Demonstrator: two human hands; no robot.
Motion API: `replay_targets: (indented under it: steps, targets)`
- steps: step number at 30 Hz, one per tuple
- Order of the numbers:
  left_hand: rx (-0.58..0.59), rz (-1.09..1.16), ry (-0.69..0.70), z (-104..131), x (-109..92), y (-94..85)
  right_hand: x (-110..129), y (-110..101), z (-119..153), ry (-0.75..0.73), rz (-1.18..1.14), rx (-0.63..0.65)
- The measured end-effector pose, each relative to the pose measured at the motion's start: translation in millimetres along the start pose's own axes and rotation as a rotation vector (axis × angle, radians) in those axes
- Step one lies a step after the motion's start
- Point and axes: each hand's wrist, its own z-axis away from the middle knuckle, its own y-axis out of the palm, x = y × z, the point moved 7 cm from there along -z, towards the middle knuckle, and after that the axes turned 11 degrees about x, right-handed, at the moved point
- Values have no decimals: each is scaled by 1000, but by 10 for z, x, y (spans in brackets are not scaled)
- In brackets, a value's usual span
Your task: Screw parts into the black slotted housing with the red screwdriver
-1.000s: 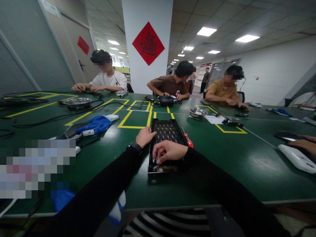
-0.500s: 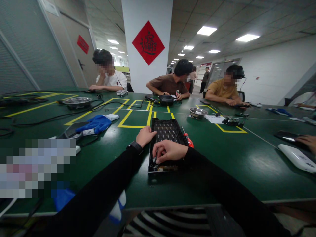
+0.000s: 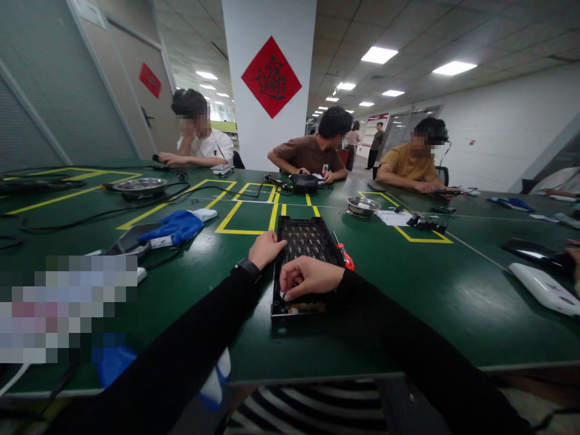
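Observation:
A black rectangular tray-like case (image 3: 304, 232) with rows of small metallic parts lies on the green table in front of me. My left hand (image 3: 267, 249) is closed at its left edge, thumb and fingers against the rim; a dark watch is on that wrist. Over the near left corner of the case, my right hand (image 3: 310, 278) is pinched, its fingertips around something small and whitish that I cannot make out. A brownish strip (image 3: 307, 307) shows along the near edge. Against the right side of the case lies a red screwdriver (image 3: 347, 257).
Blue gloves (image 3: 179, 227) and cables lie at the left. Metal bowls (image 3: 362, 206) stand farther back, near a white paper (image 3: 393, 217) with black parts. A white device (image 3: 541, 289) lies at the right. Three people sit across the green table (image 3: 430, 314).
My right hand's fingertips have shifted slightly at the near left corner of the case. My left hand stays at the rim. Across the table, the person at the left now holds a dark object.

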Motion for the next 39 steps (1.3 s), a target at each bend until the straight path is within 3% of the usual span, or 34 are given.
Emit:
replay_targets:
  steps: [23, 31, 34, 36, 39]
  targets:
    - [-1, -1, 7, -11, 12, 15, -51, -17, 12, 85, -70, -18]
    - [12, 12, -19, 5, 2, 8, 7, 2, 0, 46, -36, -24]
    - [19, 12, -23, 9, -3, 7, 43, -151, 50, 45, 47, -156]
    - [20, 14, -19, 12, -10, 2, 52, -396, 206, 49, 108, -339]
    - [21, 20, -8, 16, -18, -3, -4, -854, 663, 89, 250, -690]
